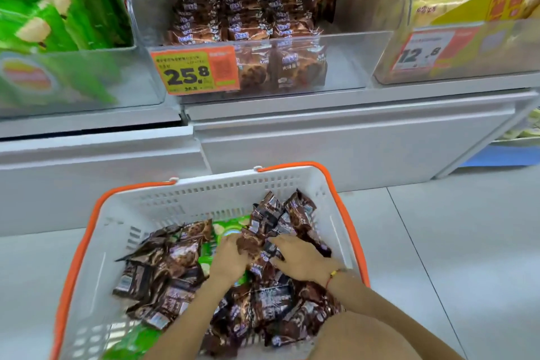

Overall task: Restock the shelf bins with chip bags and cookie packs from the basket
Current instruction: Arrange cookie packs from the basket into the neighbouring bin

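Note:
A white basket (187, 199) with orange handles sits on the floor below the shelf. It holds several brown cookie packs (163, 272) over green chip bags (228, 228). My left hand (230, 260) and my right hand (301, 260) are both inside the basket, gathering a bunch of brown cookie packs (263, 245) between them. Fingers of both hands curl round that bunch. Above, the clear middle shelf bin (350, 61) holds rows of the same brown cookie packs (251, 17). The left shelf bin (140, 76) holds green chip bags (52, 17).
A right bin (496, 50) holds yellow snack packs behind a 12.8 price tag. An orange 25.8 price tag (194, 70) hangs on the middle bin's front. Grey shelf base panels (321, 137) stand between bins and basket. Grey floor tiles (453, 242) lie to the right.

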A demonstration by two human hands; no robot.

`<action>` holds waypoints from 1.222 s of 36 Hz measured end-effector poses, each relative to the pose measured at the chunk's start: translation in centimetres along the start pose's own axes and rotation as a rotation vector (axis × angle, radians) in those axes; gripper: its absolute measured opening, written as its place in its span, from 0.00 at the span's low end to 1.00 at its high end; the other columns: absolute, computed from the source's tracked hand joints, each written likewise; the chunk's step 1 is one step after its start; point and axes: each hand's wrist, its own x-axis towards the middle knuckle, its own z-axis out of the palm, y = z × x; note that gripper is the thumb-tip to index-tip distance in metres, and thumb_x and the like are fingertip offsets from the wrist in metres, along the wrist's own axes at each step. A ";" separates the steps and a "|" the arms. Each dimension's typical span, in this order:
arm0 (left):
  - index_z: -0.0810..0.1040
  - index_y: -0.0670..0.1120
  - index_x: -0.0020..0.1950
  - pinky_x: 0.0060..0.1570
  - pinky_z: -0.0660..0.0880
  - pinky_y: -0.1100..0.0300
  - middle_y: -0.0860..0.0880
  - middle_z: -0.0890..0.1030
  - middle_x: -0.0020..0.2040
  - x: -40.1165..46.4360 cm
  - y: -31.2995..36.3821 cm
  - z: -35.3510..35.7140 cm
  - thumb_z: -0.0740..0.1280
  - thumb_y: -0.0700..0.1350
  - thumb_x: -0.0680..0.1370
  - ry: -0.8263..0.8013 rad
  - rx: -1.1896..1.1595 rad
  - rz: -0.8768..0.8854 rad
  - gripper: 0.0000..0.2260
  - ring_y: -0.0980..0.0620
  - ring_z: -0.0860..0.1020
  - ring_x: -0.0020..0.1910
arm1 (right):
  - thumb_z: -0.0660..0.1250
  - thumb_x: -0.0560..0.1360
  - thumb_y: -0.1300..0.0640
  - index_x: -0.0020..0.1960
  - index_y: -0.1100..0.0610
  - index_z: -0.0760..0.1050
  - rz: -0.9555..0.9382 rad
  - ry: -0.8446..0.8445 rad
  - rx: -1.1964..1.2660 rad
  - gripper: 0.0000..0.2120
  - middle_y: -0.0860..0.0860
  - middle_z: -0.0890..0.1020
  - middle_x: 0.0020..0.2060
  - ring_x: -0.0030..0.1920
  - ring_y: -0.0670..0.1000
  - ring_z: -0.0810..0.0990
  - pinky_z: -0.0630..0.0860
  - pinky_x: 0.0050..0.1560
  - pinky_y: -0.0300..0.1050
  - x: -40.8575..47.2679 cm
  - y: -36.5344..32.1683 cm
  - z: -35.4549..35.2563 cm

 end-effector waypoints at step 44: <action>0.76 0.51 0.51 0.44 0.74 0.73 0.54 0.81 0.49 -7.2 20.6 -22.3 0.70 0.37 0.74 0.236 -0.646 0.763 0.11 0.63 0.80 0.45 | 0.71 0.73 0.60 0.44 0.52 0.80 -0.263 1.058 0.999 0.04 0.48 0.84 0.39 0.39 0.39 0.81 0.74 0.40 0.29 -9.4 -6.1 -26.4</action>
